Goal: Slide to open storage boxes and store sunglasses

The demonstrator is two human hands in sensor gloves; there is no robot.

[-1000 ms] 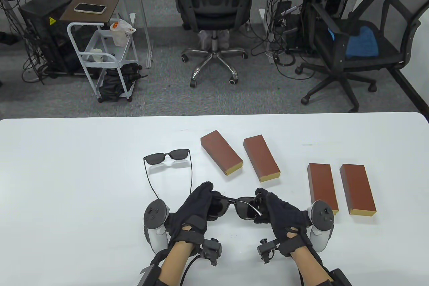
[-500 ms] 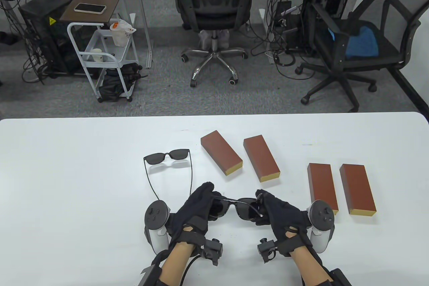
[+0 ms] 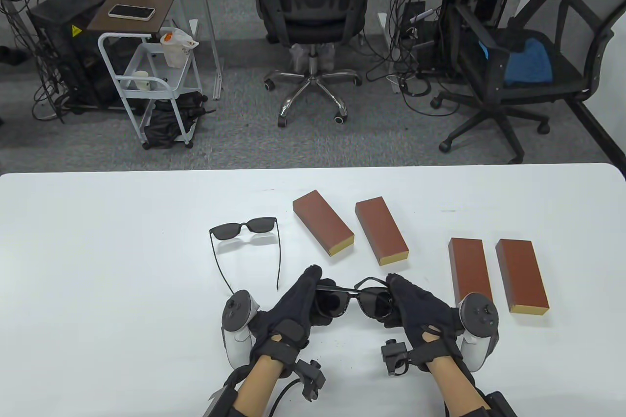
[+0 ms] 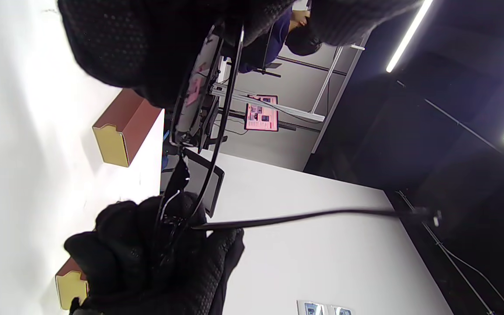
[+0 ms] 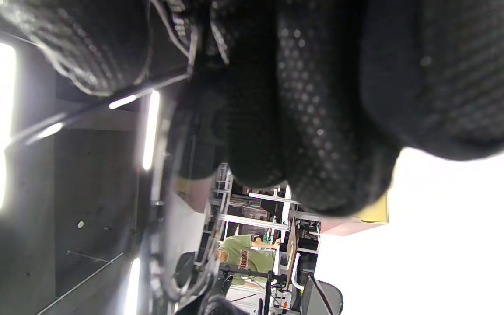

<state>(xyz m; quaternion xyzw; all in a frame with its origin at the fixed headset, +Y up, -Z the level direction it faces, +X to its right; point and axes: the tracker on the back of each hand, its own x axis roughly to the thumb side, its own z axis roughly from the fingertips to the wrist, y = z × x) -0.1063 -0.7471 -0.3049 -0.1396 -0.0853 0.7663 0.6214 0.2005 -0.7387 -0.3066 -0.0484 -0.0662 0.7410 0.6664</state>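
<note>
Your sunglasses (image 3: 353, 300) run left to right, lenses toward you. Your left hand (image 3: 299, 303) and right hand (image 3: 415, 312) each grip an end above the desk (image 3: 98, 265).

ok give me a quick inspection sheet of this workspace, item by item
surface: white table, bare around the items.
job's things: four brown storage boxes, all shut; held sunglasses; spare sunglasses lying unfolded.
clutter: nothing seen.
grippers: left hand and right hand each grip one end of the held sunglasses.
cables: glove lead at the left wrist.
surroundings: office chairs, cart, floor wiring.
</note>
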